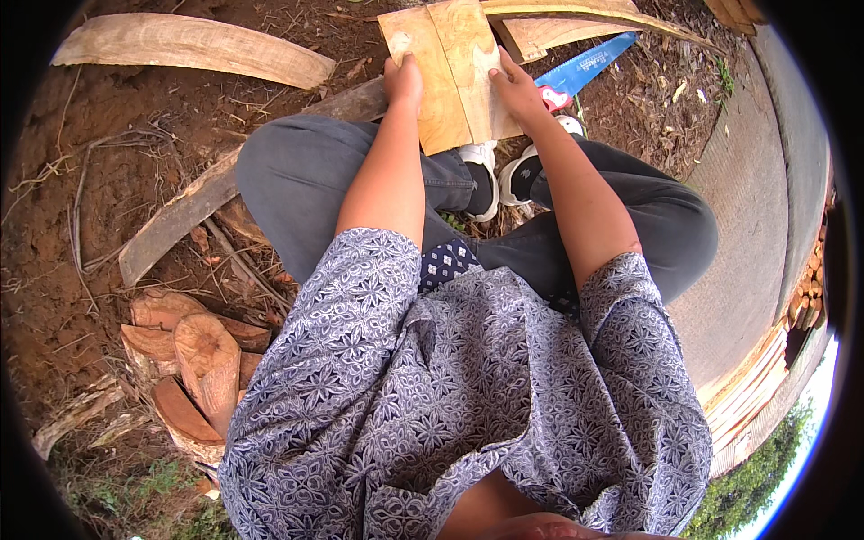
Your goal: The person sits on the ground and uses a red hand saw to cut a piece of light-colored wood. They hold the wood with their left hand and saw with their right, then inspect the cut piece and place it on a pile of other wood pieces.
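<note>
Pale wooden board (pixel 447 85), roughly rectangular, was held up at the top middle of the view, above the shoes and out beyond the crossed legs. A dark, slightly wavering line ran lengthwise down its face; could not tell whether this was a joint between two pieces or a crack. A knot-like mark sat near its left edge.

Left hand (pixel 404 83) grasped the board's left edge, thumb at the upper face. Right hand (pixel 518 90) gripped the opposite edge, thumb likewise on top. Fingers underneath were mostly hidden on both sides.

Just right of the right hand lay a saw (pixel 587 69), blue blade pointing up and away, red-and-white handle nearest the hand. Beyond the board, curved wooden strips (pixel 576 32) lay across one another. White shoes (pixel 487 180) showed below the board, between dark grey trouser legs (pixel 301 180).

Farther left, a broad curved slat (pixel 193 49) rested on brown soil (pixel 45 171). A weathered plank (pixel 180 216) slanted beneath the left leg. Lower left: a cluster of cut wood chunks (pixel 207 360). On the right spread a large grey sheet (pixel 742 171), with stacked wood (pixel 751 382) near the rim.
</note>
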Action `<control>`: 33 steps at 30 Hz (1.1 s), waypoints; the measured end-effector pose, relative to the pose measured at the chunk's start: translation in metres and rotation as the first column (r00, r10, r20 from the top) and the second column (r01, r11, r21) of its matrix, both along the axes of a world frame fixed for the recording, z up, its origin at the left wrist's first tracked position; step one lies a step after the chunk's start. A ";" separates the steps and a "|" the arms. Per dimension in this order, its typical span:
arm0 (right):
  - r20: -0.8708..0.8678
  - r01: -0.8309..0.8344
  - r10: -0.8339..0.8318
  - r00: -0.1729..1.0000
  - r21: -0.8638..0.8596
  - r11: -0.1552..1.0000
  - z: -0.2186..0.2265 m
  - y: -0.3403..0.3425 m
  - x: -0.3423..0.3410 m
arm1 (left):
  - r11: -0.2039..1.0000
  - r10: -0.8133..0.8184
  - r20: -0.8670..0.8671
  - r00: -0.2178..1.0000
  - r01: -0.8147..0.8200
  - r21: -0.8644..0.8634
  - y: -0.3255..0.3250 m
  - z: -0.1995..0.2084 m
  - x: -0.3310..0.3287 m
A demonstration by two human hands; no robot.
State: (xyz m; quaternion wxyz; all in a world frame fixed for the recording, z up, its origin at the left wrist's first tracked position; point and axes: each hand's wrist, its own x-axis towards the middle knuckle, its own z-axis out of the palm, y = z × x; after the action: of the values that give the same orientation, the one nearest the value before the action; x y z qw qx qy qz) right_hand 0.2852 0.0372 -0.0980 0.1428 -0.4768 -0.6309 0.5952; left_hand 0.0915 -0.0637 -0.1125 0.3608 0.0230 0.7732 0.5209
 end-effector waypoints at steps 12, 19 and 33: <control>0.050 -0.011 0.009 0.999 0.027 1.000 0.002 0.000 0.000 | 0.999 0.040 0.006 0.999 -0.040 0.032 0.001 0.002 0.004; 0.047 -0.029 0.030 0.998 -0.003 1.000 -0.001 0.001 0.001 | 0.997 0.063 0.005 0.998 -0.063 0.050 0.001 0.011 0.006; 0.056 -0.014 0.013 0.998 0.017 1.000 -0.010 0.001 0.001 | 0.997 -0.020 -0.034 0.999 0.018 -0.076 0.000 0.025 0.007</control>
State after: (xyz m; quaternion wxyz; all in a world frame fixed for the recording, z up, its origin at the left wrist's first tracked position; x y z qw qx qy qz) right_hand 0.2861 0.0386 -0.1078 0.1253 -0.4878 -0.6431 0.5770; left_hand 0.0984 -0.0637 -0.0871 0.3527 0.0258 0.7984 0.4873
